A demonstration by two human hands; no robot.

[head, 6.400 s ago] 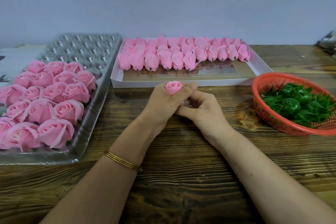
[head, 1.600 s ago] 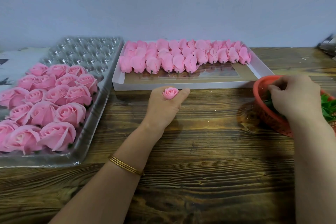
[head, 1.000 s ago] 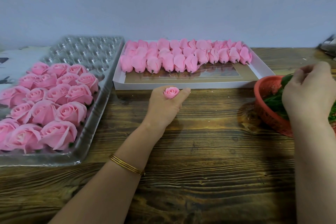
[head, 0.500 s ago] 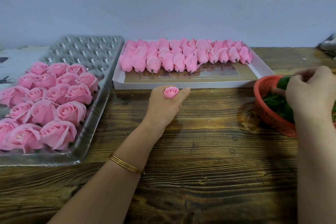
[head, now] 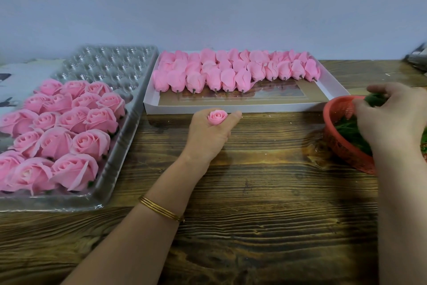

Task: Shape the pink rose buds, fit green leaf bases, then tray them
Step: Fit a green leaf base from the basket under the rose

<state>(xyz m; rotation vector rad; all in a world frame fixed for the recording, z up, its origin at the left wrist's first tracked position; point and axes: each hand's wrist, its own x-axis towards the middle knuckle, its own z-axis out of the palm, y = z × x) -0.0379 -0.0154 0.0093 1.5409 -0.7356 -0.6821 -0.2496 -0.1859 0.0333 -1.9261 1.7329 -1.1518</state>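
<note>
the pink rose bud (head: 217,117) sits at the top of the left hand (head: 208,136), gripped between thumb and curled fingers over the wooden table (head: 265,192), just in front of the white box (head: 231,109). only its spiralled crown shows; the lower end is buried in the fist. the right hand (head: 390,118) is over the red basket (head: 339,143), fingers curled round a green leaf base (head: 375,99) (blurred, so how firm the pinch is i can't tell).

risks, as i judge them: the petals look soft, so a tight squeeze could flatten the shaping. the leaves in the basket lie tangled, so lifting one may drag a second out. fitting a base onto a stem end hidden in the fist invites a crooked seat unless the bud is re-held first.

the bud's open face points up and a little toward the camera. its long axis, crown to stem, stands close to upright, unlike the unshaped buds (head: 231,74) lying in the box with stems toward the person. finished roses (head: 69,127) fill the near part of the clear tray (head: 111,67) at left.
</note>
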